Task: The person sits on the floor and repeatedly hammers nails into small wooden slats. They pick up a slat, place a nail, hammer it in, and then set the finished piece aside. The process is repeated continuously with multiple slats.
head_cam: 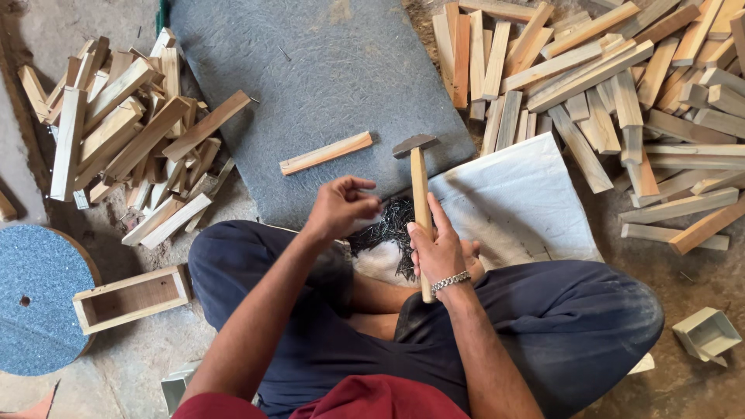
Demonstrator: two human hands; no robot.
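Note:
My right hand grips the wooden handle of a hammer, whose metal head points away from me over the grey mat. My left hand hovers with fingers curled and pinched just above a heap of dark nails; whether it holds a nail I cannot tell. A single wooden slat lies on the mat ahead of my left hand. I sit cross-legged in dark trousers.
Piles of cut wooden slats lie at left and right. A small open wooden box and a round blue-grey disc sit at left. A white sack lies under the nails. A small metal box sits at right.

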